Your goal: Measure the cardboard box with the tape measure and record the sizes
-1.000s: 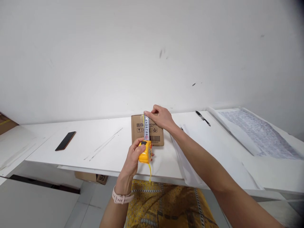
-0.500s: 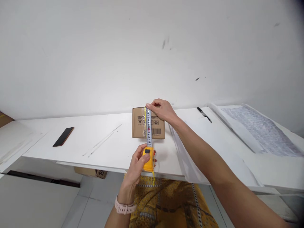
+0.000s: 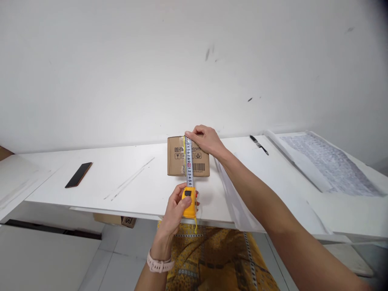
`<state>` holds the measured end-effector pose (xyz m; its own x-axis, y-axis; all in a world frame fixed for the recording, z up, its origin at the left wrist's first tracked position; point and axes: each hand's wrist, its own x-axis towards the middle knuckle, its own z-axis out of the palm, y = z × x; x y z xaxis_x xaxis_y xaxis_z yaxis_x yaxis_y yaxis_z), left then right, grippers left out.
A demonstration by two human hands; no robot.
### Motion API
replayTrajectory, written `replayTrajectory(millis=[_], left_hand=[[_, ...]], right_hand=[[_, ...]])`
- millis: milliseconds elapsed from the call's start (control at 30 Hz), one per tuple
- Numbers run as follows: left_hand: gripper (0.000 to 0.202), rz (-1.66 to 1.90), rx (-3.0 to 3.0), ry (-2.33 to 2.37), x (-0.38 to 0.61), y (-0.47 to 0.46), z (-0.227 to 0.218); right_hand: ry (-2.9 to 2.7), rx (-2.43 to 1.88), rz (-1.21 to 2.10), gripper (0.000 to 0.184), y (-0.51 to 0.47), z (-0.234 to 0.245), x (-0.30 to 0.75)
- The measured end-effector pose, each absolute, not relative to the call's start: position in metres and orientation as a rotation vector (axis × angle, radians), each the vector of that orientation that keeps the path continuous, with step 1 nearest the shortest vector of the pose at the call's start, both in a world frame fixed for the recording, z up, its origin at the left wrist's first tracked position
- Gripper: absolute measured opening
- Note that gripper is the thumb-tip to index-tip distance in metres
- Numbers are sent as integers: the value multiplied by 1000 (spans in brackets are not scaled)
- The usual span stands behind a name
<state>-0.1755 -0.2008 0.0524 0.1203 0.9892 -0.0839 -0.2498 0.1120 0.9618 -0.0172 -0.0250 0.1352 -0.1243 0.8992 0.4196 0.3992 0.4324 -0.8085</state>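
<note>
A small brown cardboard box with printed symbols and a barcode lies on the white table. My left hand grips a yellow tape measure case near the table's front edge. Its white blade runs up across the box top. My right hand pinches the blade's end against the box's far edge.
A dark phone lies at the left of the table. A black pen rests at the back right, beside large white sheets with grey print. A thin clear strip lies left of the box. A cardboard box sits under the table.
My left hand has pulled the yellow case toward me, so more blade lies past the box's near edge. My right hand has kept the blade's end on the far edge.
</note>
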Motion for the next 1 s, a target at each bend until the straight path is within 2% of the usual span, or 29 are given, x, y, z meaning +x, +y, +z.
replayTrajectory(millis=[233, 433, 667, 767, 933, 1000], left_hand=[[40, 1192, 1012, 979, -173, -203, 47], [52, 1203, 815, 924, -191, -238, 70], [73, 1385, 750, 1095, -220, -287, 88], [75, 1348, 787, 1201, -212, -295, 85], [67, 1163, 1016, 1257, -196, -304, 69], [65, 1063, 1090, 1197, -189, -305, 62]], right_hand=[[-1705, -1122, 641, 41, -28, 130, -19], [-1646, -1059, 490, 45, -53, 122, -19], [-1845, -892, 183, 26, -101, 77, -60], [-1855, -840, 315, 29, -106, 72, -64], [-1492, -756, 878, 50, -129, 102, -12], [-1472, -804, 956, 46, -147, 110, 18]])
